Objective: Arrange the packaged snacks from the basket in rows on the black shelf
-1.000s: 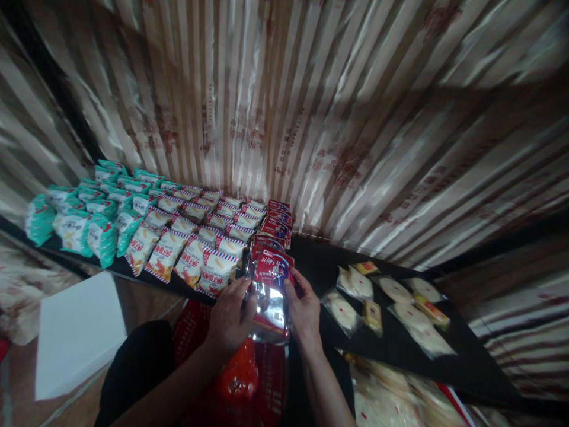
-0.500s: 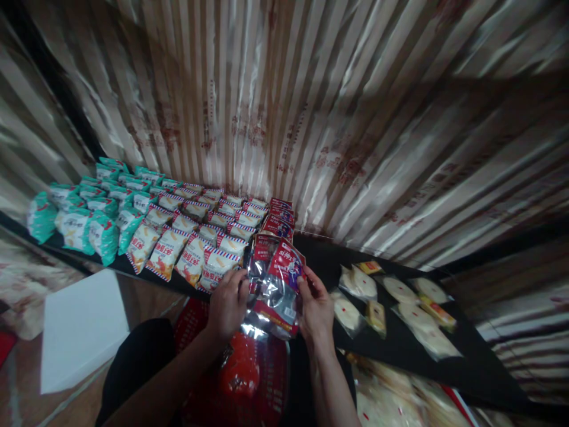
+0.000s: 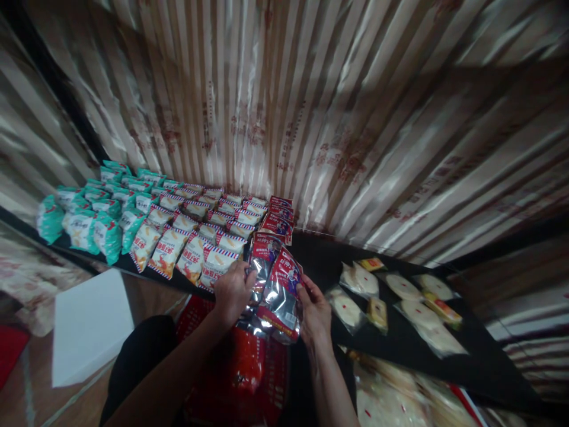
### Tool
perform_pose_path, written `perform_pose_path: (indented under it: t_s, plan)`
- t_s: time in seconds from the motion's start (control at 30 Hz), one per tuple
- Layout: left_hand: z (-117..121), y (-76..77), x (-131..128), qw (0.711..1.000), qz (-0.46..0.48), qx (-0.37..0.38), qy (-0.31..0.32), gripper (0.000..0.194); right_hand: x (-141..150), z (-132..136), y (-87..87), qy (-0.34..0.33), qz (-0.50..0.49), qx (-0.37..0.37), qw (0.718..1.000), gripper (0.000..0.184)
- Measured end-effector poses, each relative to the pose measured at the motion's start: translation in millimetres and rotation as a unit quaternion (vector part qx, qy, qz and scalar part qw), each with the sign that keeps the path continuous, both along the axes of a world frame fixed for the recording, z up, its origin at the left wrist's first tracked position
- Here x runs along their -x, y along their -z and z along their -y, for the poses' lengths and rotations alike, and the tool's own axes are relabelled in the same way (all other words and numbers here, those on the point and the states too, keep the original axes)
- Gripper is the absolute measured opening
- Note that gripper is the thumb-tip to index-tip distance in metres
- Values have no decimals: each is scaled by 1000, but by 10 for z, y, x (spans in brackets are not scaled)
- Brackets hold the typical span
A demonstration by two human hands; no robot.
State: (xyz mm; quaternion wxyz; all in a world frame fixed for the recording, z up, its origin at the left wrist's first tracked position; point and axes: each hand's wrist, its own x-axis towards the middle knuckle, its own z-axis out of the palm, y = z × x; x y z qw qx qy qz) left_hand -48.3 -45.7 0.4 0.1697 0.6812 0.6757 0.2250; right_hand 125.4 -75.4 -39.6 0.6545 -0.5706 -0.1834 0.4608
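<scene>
right hand point(image 3: 316, 311) pinching red-silver pouch point(image 3: 280, 293) by its edge, pouch just left of that hand, left hand point(image 3: 233, 293) curled at second pouch point(image 3: 261, 255), can't tell if gripping, striped snack bags point(image 3: 217, 261) just beyond left hand

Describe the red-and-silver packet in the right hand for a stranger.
On the long black table, glossy red packets run beside white, stripe-edged snack bags. At their near end is the red-and-silver packet, alone gripped by the right hand.
</scene>
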Motion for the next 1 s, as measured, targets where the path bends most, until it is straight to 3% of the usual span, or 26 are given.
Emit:
perform_pose_path:
  t_s: [0.23, 0.57, 0.8, 1.0]
  plan:
    - [-76, -53, -34, 999, -28, 19, -2, 24, 66, -34, 6, -8, -18, 6, 1000, 54]
    - [-242, -333, -44, 997, -68, 35, -5, 23, 125, -73, -83, -12, -39, -13, 999, 53]
    - [-427, -330, -75, 994, -106, 27, -4, 26, 147, -146, -197, -11, -59, -15, 998, 53]
    - [-532, -322, -95, 993, -112, 26, -21, 26, 141, -270, -279, -17, -8, -10, 1000, 54]
